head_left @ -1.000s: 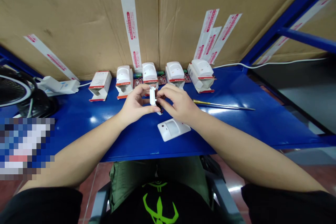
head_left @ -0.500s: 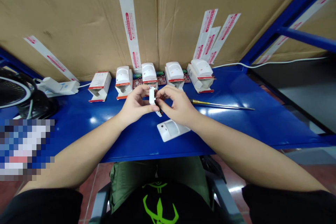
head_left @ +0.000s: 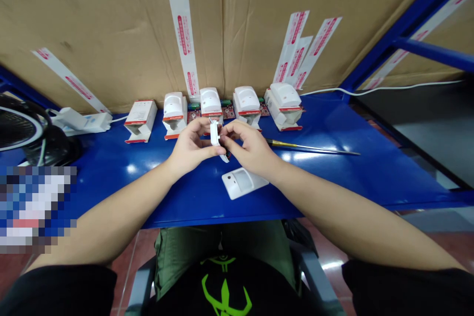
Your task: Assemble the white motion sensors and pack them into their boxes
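Held on edge above the table is the white plastic back housing (head_left: 215, 134) of a motion sensor. My left hand (head_left: 190, 145) is closed around it, thumb along the lower part. The fingers of my right hand (head_left: 250, 145) are bent in a pinch against its other side; their tips and the inside of the housing are mostly hidden. A dark bit shows near the housing's lower end. Below my right hand, a white sensor front cover (head_left: 242, 182) lies on the blue table (head_left: 185, 202), its lens window facing up.
Along the back stand several small open boxes, most topped with a white motion sensor (head_left: 246, 98); one box (head_left: 140, 121) has none. Red circuit boards (head_left: 228, 112) lie between them. A long screwdriver (head_left: 314, 148) rests at right. At left are a power strip (head_left: 81, 122) and black fan (head_left: 40, 133).
Both hands stay in nearly the same place around the housing. My right fingers have shifted slightly, and the housing's lower end sits a touch higher. Everything on the table stays put.
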Action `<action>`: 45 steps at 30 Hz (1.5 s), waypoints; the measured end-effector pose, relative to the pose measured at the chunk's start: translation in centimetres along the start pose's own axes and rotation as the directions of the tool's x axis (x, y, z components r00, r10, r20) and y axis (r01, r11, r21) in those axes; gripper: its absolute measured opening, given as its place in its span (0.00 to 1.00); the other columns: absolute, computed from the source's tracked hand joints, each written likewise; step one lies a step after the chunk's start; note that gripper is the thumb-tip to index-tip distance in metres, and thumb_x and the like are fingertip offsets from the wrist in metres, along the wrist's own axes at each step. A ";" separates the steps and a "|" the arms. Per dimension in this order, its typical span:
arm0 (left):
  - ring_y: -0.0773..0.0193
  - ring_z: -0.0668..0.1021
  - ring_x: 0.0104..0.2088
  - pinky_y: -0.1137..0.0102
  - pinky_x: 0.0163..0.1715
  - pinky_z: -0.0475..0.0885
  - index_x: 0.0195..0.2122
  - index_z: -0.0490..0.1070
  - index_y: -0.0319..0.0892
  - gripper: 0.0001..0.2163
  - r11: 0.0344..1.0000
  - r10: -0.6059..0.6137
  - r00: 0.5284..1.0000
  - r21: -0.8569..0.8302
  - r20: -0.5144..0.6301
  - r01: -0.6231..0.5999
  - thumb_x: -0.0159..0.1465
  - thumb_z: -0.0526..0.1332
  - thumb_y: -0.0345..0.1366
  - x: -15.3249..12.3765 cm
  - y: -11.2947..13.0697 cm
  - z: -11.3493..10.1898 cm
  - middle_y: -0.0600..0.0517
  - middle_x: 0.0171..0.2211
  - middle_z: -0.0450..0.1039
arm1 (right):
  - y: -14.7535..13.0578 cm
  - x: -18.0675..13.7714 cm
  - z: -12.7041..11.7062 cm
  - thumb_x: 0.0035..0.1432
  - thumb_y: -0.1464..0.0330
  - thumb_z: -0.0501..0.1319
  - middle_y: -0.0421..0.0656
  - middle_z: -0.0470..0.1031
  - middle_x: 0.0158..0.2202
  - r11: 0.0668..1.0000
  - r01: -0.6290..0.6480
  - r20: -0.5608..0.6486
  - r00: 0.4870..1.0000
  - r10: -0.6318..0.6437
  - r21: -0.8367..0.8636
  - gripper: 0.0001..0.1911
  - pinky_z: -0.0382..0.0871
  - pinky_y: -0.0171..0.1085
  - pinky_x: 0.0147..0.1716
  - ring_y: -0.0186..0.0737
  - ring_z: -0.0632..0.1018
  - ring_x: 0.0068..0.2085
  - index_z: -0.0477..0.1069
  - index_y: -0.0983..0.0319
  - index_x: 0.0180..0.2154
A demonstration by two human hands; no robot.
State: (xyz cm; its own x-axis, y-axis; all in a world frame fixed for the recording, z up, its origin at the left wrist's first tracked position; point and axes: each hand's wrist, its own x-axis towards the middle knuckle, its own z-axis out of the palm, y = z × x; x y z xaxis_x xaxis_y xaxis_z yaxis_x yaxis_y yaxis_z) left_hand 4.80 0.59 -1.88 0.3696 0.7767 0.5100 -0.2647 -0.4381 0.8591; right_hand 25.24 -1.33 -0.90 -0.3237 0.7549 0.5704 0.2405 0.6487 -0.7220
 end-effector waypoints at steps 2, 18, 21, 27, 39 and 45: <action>0.61 0.87 0.46 0.71 0.42 0.84 0.48 0.76 0.48 0.29 1.000 -0.002 1.000 -0.002 -0.003 0.002 0.50 0.88 0.41 0.0 0.0 -0.1 0.53 0.46 0.84 | 0.1 0.0 -0.1 0.70 0.68 0.62 0.44 0.80 0.39 0.998 0.053 -0.009 0.999 -0.053 -0.043 0.05 0.75 0.44 0.44 0.44 0.79 0.40 0.73 0.57 0.38; 0.62 0.86 0.46 0.69 0.48 0.82 0.48 0.78 0.49 0.25 0.998 -0.026 0.999 -0.053 -0.023 0.024 0.54 0.86 0.40 0.0 -0.1 -0.2 0.52 0.48 0.85 | -0.6 -0.3 0.2 0.71 0.70 0.62 0.45 0.80 0.42 0.967 0.173 -0.067 0.980 -0.189 -0.189 0.04 0.75 0.46 0.44 0.46 0.80 0.43 0.75 0.57 0.42; 0.65 0.86 0.45 0.73 0.44 0.83 0.48 0.79 0.49 0.25 0.998 -0.006 1.000 -0.069 -0.023 0.005 0.52 0.87 0.38 0.0 -0.1 -0.1 0.54 0.48 0.85 | -0.8 -0.4 0.3 0.69 0.73 0.63 0.44 0.80 0.40 0.975 0.165 -0.099 0.979 -0.180 -0.147 0.05 0.75 0.45 0.43 0.46 0.81 0.41 0.75 0.57 0.40; 0.65 0.86 0.48 0.75 0.45 0.83 0.49 0.78 0.49 0.28 0.999 0.001 1.000 -0.041 -0.013 -0.002 0.50 0.87 0.36 -0.1 -0.1 0.0 0.54 0.48 0.85 | -1.0 -0.3 0.3 0.67 0.73 0.63 0.43 0.81 0.38 0.988 0.100 -0.114 0.987 -0.113 -0.116 0.05 0.75 0.44 0.42 0.45 0.81 0.39 0.74 0.58 0.37; 0.62 0.86 0.48 0.72 0.45 0.84 0.49 0.76 0.49 0.28 1.000 -0.016 1.000 -0.014 -0.013 0.016 0.52 0.87 0.39 -0.2 -0.2 0.0 0.53 0.48 0.84 | -0.5 -0.3 -0.3 0.73 0.71 0.59 0.46 0.79 0.43 0.947 0.207 -0.013 0.976 -0.217 -0.246 0.06 0.73 0.44 0.43 0.46 0.79 0.42 0.73 0.58 0.41; 0.63 0.86 0.48 0.72 0.46 0.83 0.50 0.76 0.49 0.26 1.000 0.007 1.000 -0.019 -0.007 -0.007 0.55 0.86 0.39 -0.2 0.0 0.2 0.53 0.49 0.84 | -0.6 -0.4 -0.1 0.76 0.73 0.57 0.46 0.78 0.43 0.916 0.261 -0.018 0.960 -0.280 -0.304 0.08 0.74 0.43 0.43 0.44 0.80 0.42 0.72 0.58 0.42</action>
State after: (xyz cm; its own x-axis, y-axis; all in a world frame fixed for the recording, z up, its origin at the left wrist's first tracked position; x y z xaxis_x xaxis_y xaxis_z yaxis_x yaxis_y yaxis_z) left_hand 4.95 0.36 -2.00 0.3618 0.7766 0.5158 -0.2844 -0.4350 0.8543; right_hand 25.31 -2.02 -0.62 -0.3611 0.5449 0.7568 0.4137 0.8209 -0.3937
